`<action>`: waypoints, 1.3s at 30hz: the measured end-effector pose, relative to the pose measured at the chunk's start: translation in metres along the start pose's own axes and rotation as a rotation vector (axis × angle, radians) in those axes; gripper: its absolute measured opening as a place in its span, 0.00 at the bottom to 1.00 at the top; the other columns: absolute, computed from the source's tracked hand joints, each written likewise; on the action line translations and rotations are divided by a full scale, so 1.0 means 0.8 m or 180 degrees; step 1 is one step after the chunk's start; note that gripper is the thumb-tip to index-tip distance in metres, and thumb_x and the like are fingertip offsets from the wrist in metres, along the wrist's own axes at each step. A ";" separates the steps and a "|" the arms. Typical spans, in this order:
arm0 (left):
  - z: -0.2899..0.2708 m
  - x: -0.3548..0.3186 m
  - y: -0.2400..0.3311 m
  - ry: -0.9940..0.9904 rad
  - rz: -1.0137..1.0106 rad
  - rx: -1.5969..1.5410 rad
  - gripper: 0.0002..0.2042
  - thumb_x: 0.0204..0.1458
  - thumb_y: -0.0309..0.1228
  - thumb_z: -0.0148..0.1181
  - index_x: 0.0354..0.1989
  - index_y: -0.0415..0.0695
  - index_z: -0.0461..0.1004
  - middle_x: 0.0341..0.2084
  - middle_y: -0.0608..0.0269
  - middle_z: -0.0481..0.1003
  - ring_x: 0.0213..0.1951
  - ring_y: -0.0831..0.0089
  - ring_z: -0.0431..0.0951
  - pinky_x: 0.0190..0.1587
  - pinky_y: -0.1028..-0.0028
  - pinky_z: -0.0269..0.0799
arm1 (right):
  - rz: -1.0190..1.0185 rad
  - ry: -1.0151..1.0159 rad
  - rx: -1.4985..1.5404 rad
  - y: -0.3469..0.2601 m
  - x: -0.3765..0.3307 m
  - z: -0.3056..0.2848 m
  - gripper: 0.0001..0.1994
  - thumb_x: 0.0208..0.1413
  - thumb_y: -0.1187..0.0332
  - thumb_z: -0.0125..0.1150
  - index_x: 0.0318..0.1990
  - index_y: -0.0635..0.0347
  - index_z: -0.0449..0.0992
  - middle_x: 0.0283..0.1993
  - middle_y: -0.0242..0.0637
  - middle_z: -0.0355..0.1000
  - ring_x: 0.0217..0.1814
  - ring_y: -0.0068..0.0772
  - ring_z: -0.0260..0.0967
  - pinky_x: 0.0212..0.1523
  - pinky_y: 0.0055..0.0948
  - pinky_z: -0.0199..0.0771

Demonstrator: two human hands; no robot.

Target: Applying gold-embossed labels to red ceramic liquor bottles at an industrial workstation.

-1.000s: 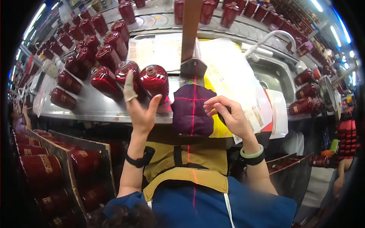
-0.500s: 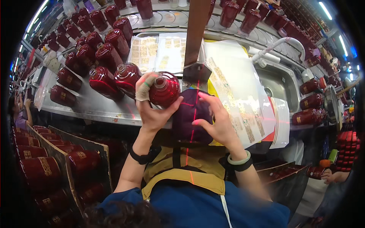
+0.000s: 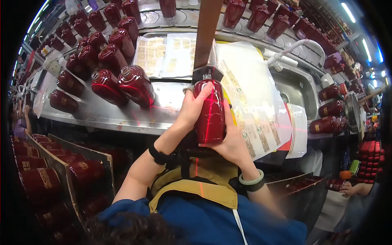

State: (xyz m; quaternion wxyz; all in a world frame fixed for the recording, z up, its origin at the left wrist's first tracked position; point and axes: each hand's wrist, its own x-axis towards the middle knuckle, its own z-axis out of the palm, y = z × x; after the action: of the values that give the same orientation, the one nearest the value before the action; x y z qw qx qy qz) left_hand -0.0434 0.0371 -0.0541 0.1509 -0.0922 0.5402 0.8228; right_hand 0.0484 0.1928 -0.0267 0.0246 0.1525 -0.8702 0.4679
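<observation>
A dark red glass bottle [image 3: 210,112] lies in front of me with its neck pointing away, toward the base of a brown upright post [image 3: 205,36]. My left hand [image 3: 191,109] is closed on its left side near the shoulder, thumb on top. Around the lower right side and bottom end wraps my right hand [image 3: 232,141]. A red laser line runs lengthwise down the bottle. Whatever supports it underneath is mostly hidden. To the right lies a large white sheet [image 3: 261,81] with gold patterned decals. Two more red bottles stand to the left, the closer one [image 3: 136,86] tilted in view.
Beyond the post are trays of gold decals [image 3: 175,45] and a conveyor [image 3: 183,18] carrying bottles. A sink [image 3: 300,87] with a white faucet [image 3: 300,45] is at right. Wooden racks [image 3: 67,163] of red bottles stand lower left. Another person's hand [image 3: 349,189] touches a bottle at far right.
The bottle has moved right, away from the standing bottles, and now lies lengthwise under the laser line. My right hand, open before, has closed on its lower end.
</observation>
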 end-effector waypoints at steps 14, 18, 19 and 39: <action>-0.012 -0.020 -0.007 0.0470 0.2481 0.1506 0.22 0.59 0.36 0.65 0.56 0.32 0.71 0.45 0.41 0.79 0.48 0.48 0.79 0.55 0.60 0.72 | 0.0092 0.0459 -0.0471 0.033 0.016 0.042 0.63 0.39 0.59 0.84 0.79 0.58 0.43 0.56 0.53 0.75 0.55 0.56 0.76 0.50 0.45 0.78; -0.059 -0.091 -0.015 0.0286 0.2868 0.1727 0.23 0.62 0.34 0.63 0.63 0.37 0.68 0.52 0.48 0.77 0.54 0.60 0.78 0.56 0.63 0.73 | 0.0595 0.0446 -0.0527 0.009 0.005 0.036 0.62 0.41 0.62 0.83 0.79 0.60 0.41 0.65 0.53 0.69 0.65 0.52 0.72 0.62 0.42 0.72; -0.086 -0.106 -0.020 0.0307 0.2792 0.1712 0.22 0.63 0.34 0.62 0.61 0.37 0.70 0.51 0.49 0.77 0.53 0.61 0.78 0.54 0.64 0.74 | 0.0432 0.0470 -0.0635 0.013 0.006 0.047 0.62 0.42 0.63 0.83 0.79 0.60 0.40 0.66 0.53 0.68 0.66 0.52 0.71 0.63 0.42 0.71; -0.406 0.021 -0.213 0.4568 0.1240 -0.0896 0.17 0.56 0.27 0.60 0.52 0.31 0.71 0.49 0.40 0.77 0.52 0.48 0.77 0.57 0.61 0.71 | 0.0247 0.0357 -0.0899 0.033 0.010 0.065 0.58 0.48 0.61 0.80 0.79 0.59 0.43 0.73 0.59 0.60 0.73 0.49 0.62 0.71 0.39 0.60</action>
State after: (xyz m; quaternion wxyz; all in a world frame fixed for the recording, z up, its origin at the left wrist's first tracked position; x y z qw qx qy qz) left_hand -0.0033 -0.1948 -0.3359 -0.3991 -0.5266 0.4022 0.6338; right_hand 0.0381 0.1621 -0.0756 0.0762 0.0875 -0.9298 0.3492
